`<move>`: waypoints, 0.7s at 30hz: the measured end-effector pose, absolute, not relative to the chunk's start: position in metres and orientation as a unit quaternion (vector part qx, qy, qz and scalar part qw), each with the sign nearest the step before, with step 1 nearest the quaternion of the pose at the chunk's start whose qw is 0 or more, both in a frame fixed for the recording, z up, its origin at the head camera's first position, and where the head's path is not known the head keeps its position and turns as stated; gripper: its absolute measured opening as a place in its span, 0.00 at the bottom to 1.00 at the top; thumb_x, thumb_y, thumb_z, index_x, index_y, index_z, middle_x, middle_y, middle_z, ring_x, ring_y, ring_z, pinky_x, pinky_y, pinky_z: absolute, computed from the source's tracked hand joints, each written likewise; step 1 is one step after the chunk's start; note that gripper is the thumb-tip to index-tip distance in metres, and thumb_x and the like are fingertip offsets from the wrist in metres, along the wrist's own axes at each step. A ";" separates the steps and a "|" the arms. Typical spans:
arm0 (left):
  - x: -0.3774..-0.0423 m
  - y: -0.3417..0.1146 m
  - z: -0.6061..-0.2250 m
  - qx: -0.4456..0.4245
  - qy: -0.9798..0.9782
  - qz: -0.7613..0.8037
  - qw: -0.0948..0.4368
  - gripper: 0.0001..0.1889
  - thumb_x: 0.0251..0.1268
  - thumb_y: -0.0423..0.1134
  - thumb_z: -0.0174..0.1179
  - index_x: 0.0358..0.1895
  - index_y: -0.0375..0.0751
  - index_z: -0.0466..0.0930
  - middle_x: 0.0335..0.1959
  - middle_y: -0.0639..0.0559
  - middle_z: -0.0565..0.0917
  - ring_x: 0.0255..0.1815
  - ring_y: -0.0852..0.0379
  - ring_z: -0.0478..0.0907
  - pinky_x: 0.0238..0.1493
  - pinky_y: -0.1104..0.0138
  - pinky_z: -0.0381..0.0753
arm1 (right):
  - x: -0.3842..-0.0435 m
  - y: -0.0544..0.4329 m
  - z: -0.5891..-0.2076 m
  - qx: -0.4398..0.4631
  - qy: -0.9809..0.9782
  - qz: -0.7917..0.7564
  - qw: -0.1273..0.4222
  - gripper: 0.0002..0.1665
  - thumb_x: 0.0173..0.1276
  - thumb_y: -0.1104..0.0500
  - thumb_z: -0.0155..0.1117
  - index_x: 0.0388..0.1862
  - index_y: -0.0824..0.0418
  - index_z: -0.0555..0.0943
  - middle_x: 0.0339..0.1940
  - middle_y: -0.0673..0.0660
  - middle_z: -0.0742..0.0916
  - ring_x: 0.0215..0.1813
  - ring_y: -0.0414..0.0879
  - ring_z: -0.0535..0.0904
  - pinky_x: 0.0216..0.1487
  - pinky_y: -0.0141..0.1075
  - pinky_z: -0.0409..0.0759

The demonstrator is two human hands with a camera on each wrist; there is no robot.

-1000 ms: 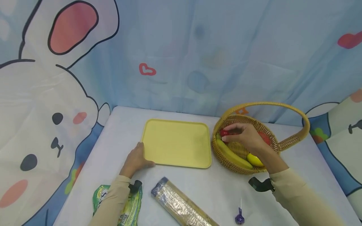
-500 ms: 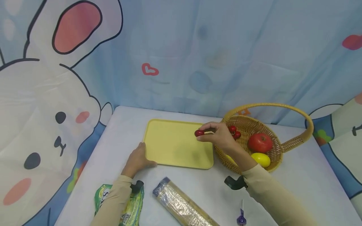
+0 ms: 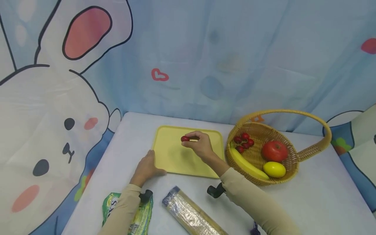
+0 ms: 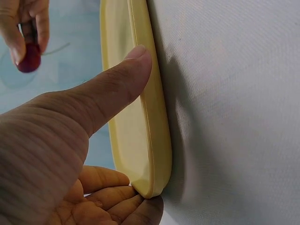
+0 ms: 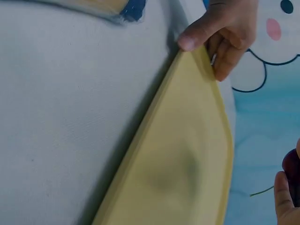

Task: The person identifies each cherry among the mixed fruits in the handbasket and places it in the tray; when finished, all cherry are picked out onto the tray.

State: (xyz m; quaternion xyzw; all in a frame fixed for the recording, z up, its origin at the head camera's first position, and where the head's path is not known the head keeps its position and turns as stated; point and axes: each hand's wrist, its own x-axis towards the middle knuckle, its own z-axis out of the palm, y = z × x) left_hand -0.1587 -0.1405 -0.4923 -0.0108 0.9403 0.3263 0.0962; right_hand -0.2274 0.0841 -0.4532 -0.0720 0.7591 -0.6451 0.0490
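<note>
Cherry (image 3: 185,138) pinched by the stranger's right hand (image 3: 200,143), held up over the yellow tray (image 3: 170,160).
The left hand (image 3: 148,167) grips the tray's near left corner, thumb on the rim. I'd judge this transfer about half done: the cherry is out of the wicker basket (image 3: 258,130), just right of the tray, but not yet put down; a red cluster (image 3: 245,145), a banana (image 3: 248,164), a lemon (image 3: 274,169) and a round red fruit (image 3: 274,151) lie inside the basket. Under the tray spreads a white table (image 3: 323,195); on the tray's near side lie a green packet (image 3: 142,217), partly beneath the left sleeve (image 3: 123,205), and a clear-wrapped bundle (image 3: 191,213). Behind the tray hangs a pale blue backdrop (image 3: 249,88), its printed rabbit (image 3: 58,104) off to the tray's left.
</note>
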 end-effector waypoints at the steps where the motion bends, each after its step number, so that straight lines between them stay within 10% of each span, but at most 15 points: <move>1: -0.159 -0.140 -0.493 -0.011 0.940 0.328 0.094 0.59 0.42 0.44 0.80 0.72 0.18 0.53 0.72 0.24 0.63 0.68 0.30 0.68 0.71 0.47 0.68 | -0.230 0.080 -0.458 -0.077 0.763 -0.641 0.039 0.19 0.54 0.71 0.75 0.46 0.70 0.84 0.48 0.65 0.84 0.49 0.56 0.85 0.44 0.34 0.87; 21: -0.159 -0.141 -0.494 -0.009 0.938 0.335 0.087 0.59 0.42 0.45 0.81 0.72 0.18 0.53 0.72 0.25 0.63 0.68 0.31 0.69 0.71 0.48 0.69 | -0.255 0.046 -0.518 -0.167 0.840 -0.514 -0.060 0.13 0.56 0.75 0.71 0.42 0.72 0.85 0.44 0.65 0.86 0.49 0.58 0.85 0.51 0.40 0.87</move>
